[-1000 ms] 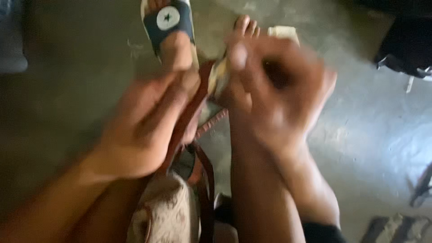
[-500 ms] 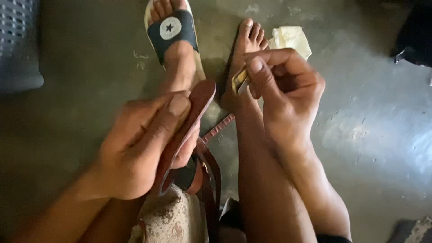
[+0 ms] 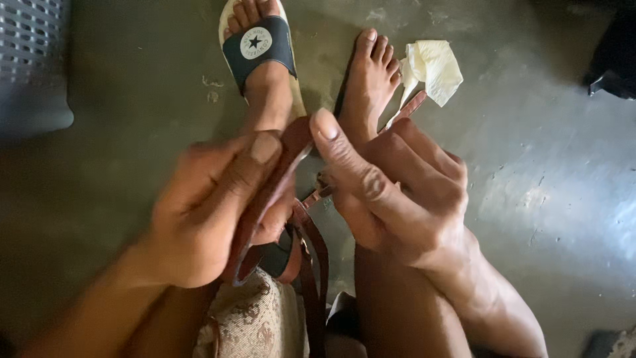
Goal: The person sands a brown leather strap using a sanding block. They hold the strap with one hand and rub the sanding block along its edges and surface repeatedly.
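Over the floor (image 3: 543,199), the left hand (image 3: 199,219) grips a brown strap (image 3: 275,192) above the bag (image 3: 255,325). The right hand (image 3: 397,192) pinches the strap's end (image 3: 405,109), thumb pressing beside it. Keeping the strap taut and both thumbs close should steady the work.

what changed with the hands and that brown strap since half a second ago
The right hand came down from beside the bare foot toward the left hand, and its thumb now presses the brown leather strap. The small piece it pinched earlier is no longer visible. The left hand kept its grip on the strap; the pale cloth and sandalled foot stayed put.
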